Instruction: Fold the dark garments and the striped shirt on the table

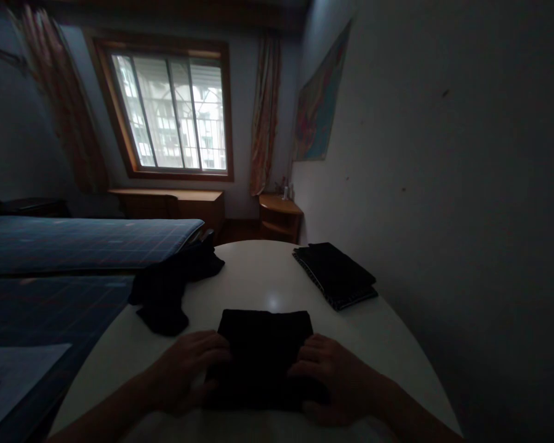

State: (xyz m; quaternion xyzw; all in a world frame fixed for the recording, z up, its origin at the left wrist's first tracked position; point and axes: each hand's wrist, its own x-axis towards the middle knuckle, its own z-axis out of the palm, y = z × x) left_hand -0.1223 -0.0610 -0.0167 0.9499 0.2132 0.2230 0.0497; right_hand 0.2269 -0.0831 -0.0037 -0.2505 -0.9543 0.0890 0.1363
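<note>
A folded black garment (pixel 263 363) lies flat on the white round table (pixel 253 264) in front of me; the dim light hides what kind it is. My left hand (pixel 187 369) holds its left edge, fingers bent over the cloth and the thumb lower, nearer me. At the opposite edge, my right hand (pixel 330 378) grips the cloth in much the same way. Farther back on the right rests a stack of folded dark clothes (pixel 335 274). A crumpled dark garment (pixel 170 289) lies over the table's left edge.
Left of the table stands a bed with a blue checked mattress (pixel 87 243). A pale sheet (pixel 23 375) lies at the lower left. The wall (pixel 466 203) runs along the right. Behind are a corner shelf (pixel 281 206), a wooden desk (pixel 189 195) and a window (pixel 175 114).
</note>
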